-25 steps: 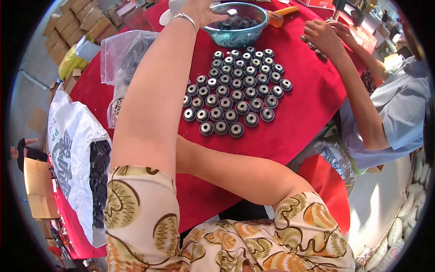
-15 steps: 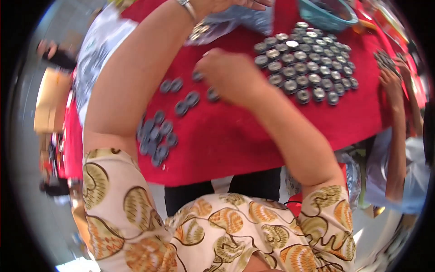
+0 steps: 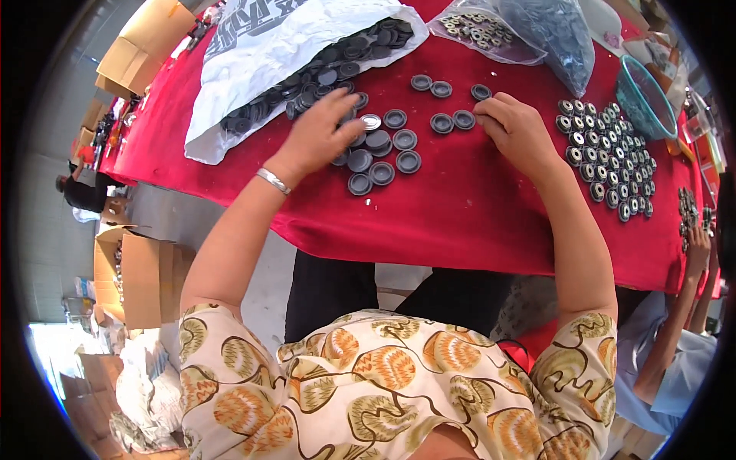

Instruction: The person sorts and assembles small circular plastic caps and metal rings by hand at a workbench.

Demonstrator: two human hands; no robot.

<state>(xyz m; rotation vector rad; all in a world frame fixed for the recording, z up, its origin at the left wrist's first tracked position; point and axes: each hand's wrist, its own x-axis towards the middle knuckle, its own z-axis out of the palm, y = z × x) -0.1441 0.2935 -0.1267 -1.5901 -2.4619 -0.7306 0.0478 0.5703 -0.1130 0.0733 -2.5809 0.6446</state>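
Observation:
My left hand (image 3: 318,134) reaches over the near edge of a pile of dark grey round caps (image 3: 381,173), its fingers apart and nothing seen gripped. The caps are shallow discs with a raised ring, and a shiny disc (image 3: 370,122) lies by my fingertips. To the right, my right hand (image 3: 520,132) has its fingers bent together beside a single cap (image 3: 481,92); whatever they pinch is hidden. Two pairs of caps, one farther (image 3: 441,89) and one nearer (image 3: 464,119), lie on the red cloth (image 3: 460,207) between the hands.
A white plastic bag (image 3: 215,115) spills more caps at far left. Clear bags, one with small metal rings (image 3: 475,31), lie at the back. Rows of caps with metal centres (image 3: 609,157) stand at right beside a teal basket (image 3: 648,96). Another person's hand (image 3: 696,249) works at far right.
The view has swung left, bringing the white bag of caps into sight. My left hand has come back from the far bags to the loose caps. My right hand remains near the spaced-out caps.

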